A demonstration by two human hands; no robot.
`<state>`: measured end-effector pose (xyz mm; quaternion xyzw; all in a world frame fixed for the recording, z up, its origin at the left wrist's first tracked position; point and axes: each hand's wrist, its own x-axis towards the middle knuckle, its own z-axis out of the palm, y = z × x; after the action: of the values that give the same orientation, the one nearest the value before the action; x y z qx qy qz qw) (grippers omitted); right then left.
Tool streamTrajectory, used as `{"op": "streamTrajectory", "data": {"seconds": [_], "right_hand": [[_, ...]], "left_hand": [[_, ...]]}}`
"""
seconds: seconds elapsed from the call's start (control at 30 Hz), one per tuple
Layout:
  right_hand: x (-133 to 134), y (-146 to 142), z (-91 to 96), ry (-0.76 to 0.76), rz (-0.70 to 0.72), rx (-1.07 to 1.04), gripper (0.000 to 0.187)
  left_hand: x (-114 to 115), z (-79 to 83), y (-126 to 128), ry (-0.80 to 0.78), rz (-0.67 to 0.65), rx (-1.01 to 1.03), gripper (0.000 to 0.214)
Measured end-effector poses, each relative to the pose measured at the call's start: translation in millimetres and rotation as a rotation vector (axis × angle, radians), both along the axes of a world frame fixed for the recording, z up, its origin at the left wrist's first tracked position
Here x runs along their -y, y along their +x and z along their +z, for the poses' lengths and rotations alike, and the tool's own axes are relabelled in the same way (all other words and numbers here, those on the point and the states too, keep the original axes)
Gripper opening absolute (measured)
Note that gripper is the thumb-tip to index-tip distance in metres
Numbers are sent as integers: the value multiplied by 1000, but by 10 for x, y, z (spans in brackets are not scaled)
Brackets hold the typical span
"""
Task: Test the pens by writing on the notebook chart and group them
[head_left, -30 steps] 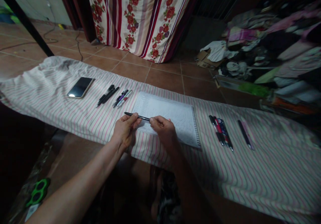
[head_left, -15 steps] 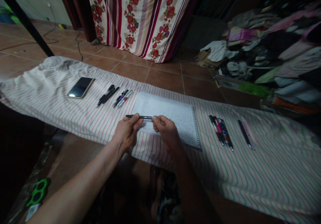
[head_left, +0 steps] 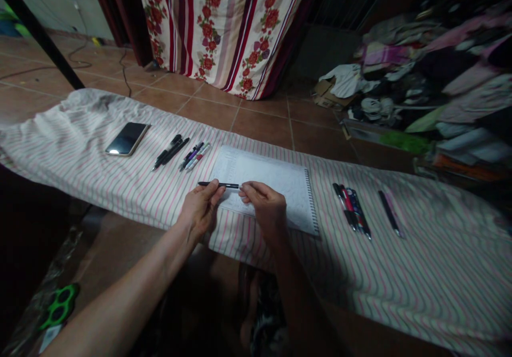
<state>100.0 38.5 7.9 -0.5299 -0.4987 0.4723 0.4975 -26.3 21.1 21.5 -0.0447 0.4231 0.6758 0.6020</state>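
Note:
A slim black pen (head_left: 229,185) lies level across the gap between my two hands, over the near left part of a spiral notebook (head_left: 276,173). My left hand (head_left: 200,205) pinches it between thumb and fingers, and its dark end sticks out to the left. The fingertips of my right hand (head_left: 262,200) are closed on its other, silvery end. The notebook's page is pale with faint marks, and its coil runs down the right side. Left of it rest some black pens (head_left: 171,152) and a bunch of slim pens (head_left: 195,157).
A phone (head_left: 127,138) lies farther left on the striped cloth (head_left: 432,272). To the right are several pens (head_left: 352,210) side by side and a dark pen (head_left: 390,213) beside a pinkish one. Beyond stand a floral curtain (head_left: 224,32) and heaped clothes (head_left: 460,74).
Both hands have shifted slightly left with the pen between them. The right fingertips have moved a little at its end. The objects on the cloth lie as before.

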Motion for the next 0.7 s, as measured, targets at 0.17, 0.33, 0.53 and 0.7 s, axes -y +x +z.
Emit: {"op": "streamTrajectory", "data": {"seconds": [0.17, 0.33, 0.53, 0.7], "right_hand": [[5, 7, -18, 1, 32, -12, 19], [8, 4, -19, -50, 7, 30, 21], [2, 34, -59, -103, 54, -18, 22], [33, 88, 20, -260, 98, -236, 27]], "left_hand": [[2, 13, -6, 13, -15, -26, 27], [15, 1, 6, 36, -12, -46, 27], [39, -18, 13, 34, -36, -15, 25], [50, -3, 21, 41, -95, -51, 27]]}}
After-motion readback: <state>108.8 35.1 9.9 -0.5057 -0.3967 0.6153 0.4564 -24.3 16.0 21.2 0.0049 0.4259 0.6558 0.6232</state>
